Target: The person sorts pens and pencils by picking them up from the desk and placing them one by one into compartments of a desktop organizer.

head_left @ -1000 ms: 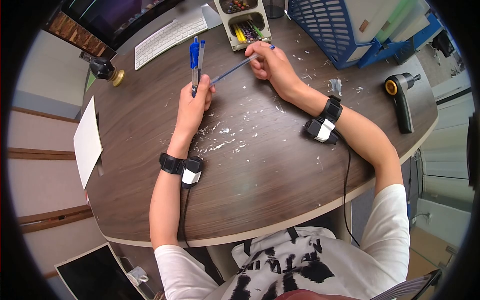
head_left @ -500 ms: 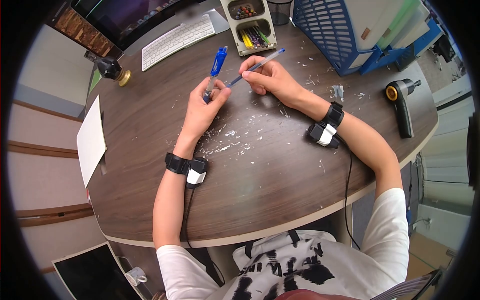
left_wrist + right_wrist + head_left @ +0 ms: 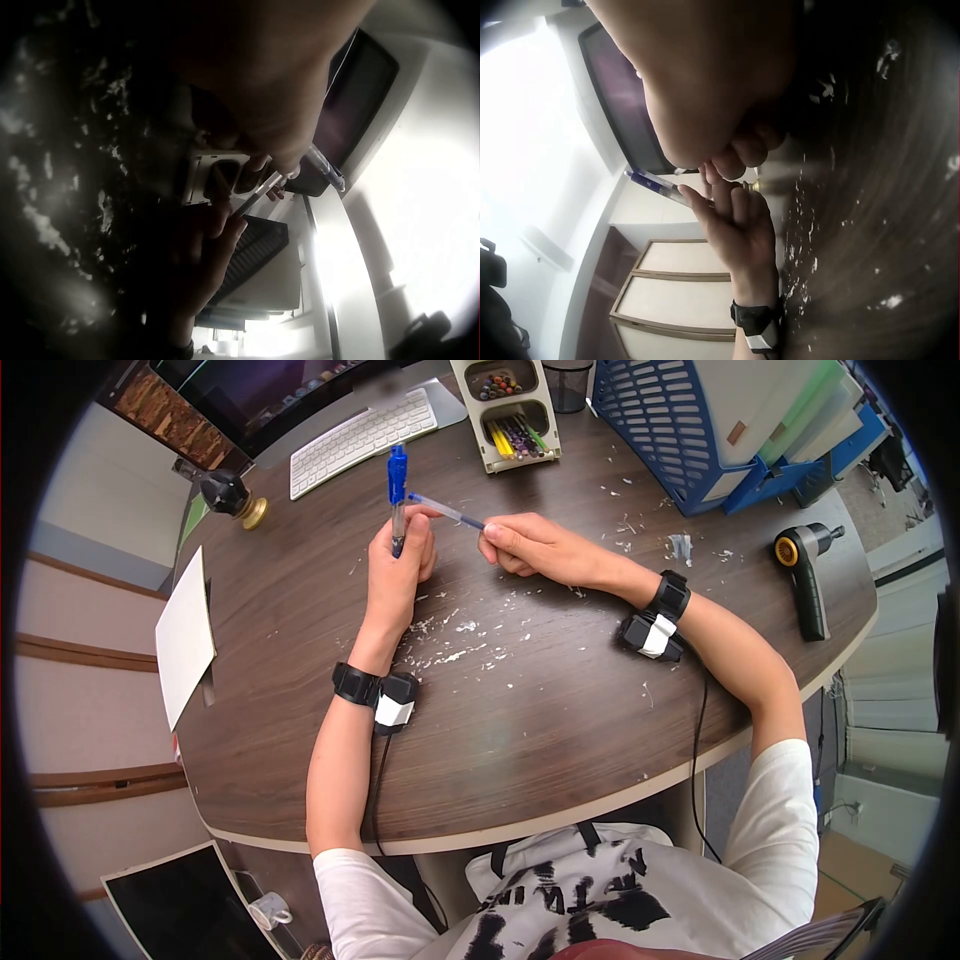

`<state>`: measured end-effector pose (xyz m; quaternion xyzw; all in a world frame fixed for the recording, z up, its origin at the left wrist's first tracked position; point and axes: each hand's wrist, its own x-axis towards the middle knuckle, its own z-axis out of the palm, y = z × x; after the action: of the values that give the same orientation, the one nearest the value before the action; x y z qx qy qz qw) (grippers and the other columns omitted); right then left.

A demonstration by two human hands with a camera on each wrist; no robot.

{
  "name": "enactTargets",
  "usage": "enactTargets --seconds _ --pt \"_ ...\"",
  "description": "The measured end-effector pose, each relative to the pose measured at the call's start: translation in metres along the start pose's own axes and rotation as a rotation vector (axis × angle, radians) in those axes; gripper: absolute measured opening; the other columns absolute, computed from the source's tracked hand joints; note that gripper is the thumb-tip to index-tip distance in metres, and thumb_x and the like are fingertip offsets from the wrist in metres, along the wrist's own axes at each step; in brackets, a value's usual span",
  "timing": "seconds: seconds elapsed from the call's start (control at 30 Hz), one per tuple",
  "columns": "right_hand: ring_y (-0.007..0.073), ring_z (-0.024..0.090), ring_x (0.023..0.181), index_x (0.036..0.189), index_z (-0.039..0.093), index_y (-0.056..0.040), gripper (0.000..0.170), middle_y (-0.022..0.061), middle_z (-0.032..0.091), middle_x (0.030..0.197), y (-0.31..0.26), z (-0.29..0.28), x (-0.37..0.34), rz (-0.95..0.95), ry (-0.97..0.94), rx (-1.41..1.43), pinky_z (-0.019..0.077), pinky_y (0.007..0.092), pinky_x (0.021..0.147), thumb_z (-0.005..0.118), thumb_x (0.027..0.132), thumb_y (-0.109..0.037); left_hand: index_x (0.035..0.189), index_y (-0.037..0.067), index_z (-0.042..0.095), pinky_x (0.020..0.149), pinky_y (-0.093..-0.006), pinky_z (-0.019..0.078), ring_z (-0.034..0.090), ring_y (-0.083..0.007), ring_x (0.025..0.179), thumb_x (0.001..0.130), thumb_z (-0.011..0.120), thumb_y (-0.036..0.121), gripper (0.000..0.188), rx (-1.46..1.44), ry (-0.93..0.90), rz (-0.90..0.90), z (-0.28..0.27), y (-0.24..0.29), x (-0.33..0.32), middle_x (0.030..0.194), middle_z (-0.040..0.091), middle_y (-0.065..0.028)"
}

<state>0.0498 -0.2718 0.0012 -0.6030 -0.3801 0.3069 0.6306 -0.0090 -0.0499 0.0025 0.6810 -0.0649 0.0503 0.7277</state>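
Note:
My left hand [image 3: 402, 565] grips a blue click pen [image 3: 397, 475] with a clear lower barrel, held upright above the desk. Its index finger reaches out to the right. Across from it, my right hand [image 3: 540, 548] pinches a slim clear stick pen [image 3: 447, 510] near its dark blue end. The stick pen's other end, tipped blue, points left and lies close beside the left index finger and the click pen. In the left wrist view the stick pen [image 3: 259, 195] spans the space between both hands. The right wrist view shows the click pen [image 3: 656, 184] rising past the left thumb.
White scraps [image 3: 466, 627] litter the desk [image 3: 500, 750]. At the back are a keyboard [image 3: 360, 442], a holder of colored pencils [image 3: 487, 445] and a blue file rack [image 3: 650, 420]. A black cordless tool [image 3: 805, 585] lies far right; white paper [image 3: 185, 635] sits left.
The stick pen has swung round: its blue-tipped end pointed up and right half a second ago, now left. One second ago another slim blue-topped shape showed beside the click pen; it is gone.

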Motion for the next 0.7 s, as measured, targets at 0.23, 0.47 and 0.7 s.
enactTargets --seconds 0.23,0.47,0.7 --pt "0.0083 0.040 0.065 0.111 0.062 -0.0041 0.031 -0.0025 0.043 0.070 -0.0035 0.0074 -0.0002 -0.054 0.019 -0.219 0.0364 0.0258 0.059 0.044 0.107 -0.029 0.102 0.003 0.064 0.047 -0.0216 0.0201 0.029 -0.0002 0.052 0.102 0.059 0.034 0.032 0.063 0.005 0.026 0.0010 -0.0015 -0.0009 0.059 0.037 0.0107" --pt "0.0094 0.043 0.068 0.113 0.064 -0.0030 0.031 -0.0017 0.045 0.071 -0.0051 0.0056 0.0002 -0.031 0.050 -0.320 0.0385 0.0281 0.063 0.043 0.105 -0.025 0.103 0.001 0.065 0.047 -0.0222 0.0217 0.029 -0.0010 0.053 0.104 0.054 0.037 0.038 0.032 0.044 0.036 0.0027 0.0012 -0.0006 0.061 0.035 0.0097" --pt "0.0096 0.038 0.065 0.113 0.063 -0.0025 0.031 -0.0023 0.040 0.069 -0.0084 0.0059 0.0012 -0.018 0.043 -0.322 0.0372 0.0280 0.061 0.043 0.106 -0.024 0.103 -0.001 0.062 0.046 -0.0233 0.0179 0.025 -0.0023 0.052 0.105 0.050 0.042 0.045 0.036 0.025 0.032 0.0015 -0.0034 0.0011 0.062 0.029 0.0090"
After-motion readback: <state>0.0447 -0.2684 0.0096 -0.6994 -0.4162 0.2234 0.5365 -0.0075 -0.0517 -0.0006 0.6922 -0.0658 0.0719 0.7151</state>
